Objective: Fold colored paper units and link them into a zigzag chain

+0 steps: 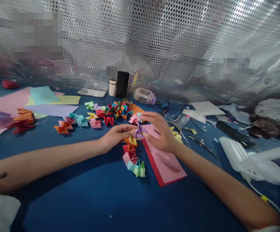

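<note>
No text, brand, number or sign can be read anywhere. The phone point(122, 84), upper centre, shows only a dark screen. The white jar point(112, 87) left of it and the clear bottle point(144, 96) to its right carry nothing legible at this size. The paper chain point(134, 162) at centre is plain coloured paper. Three patches point(38, 35) on the mesh wall point(178, 38) along the top are pixelated.

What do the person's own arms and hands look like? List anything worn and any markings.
Both forearms are bare: no sleeves, gloves, watch or rings show on the left hand or the right hand. The left forearm bears a small dark mark near the elbow.
</note>
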Motion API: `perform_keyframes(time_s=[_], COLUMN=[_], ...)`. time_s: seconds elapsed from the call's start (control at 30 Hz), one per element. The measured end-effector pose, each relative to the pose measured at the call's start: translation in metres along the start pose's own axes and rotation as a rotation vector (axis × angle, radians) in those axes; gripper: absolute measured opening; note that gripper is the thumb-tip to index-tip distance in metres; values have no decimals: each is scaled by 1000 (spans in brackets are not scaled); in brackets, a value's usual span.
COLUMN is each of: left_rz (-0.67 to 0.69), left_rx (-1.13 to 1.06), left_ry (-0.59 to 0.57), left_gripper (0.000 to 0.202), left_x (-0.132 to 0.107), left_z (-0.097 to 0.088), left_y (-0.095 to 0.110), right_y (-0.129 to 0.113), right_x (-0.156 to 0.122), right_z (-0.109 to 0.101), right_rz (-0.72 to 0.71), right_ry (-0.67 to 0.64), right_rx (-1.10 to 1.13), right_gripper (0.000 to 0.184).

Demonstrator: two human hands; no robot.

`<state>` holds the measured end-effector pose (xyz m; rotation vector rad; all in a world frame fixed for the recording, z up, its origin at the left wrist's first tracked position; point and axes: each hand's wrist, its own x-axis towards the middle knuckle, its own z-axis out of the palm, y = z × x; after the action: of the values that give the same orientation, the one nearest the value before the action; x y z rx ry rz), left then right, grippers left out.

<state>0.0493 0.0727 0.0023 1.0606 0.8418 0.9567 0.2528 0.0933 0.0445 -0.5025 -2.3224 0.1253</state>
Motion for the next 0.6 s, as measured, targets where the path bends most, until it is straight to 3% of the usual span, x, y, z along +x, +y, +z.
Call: perform_keyframes(time_s=[0.07, 0.13, 0.6], left_rz=[-7, -18, 9], left_rx=[-12, -11, 43], left_ry=[-7, 4, -31], left_gripper=[23, 22, 23], left_x=[0, 0, -1], left_z=[0, 1, 1], left_y=[0, 1, 0], right_y=[3, 7, 12], right_x=[3, 4, 7], right_z=[-4, -7, -13], right_rz=[-54, -66, -87], right_ry=[-223, -318, -369], right_rx=[52, 75, 10], right_gripper=[47, 43, 32])
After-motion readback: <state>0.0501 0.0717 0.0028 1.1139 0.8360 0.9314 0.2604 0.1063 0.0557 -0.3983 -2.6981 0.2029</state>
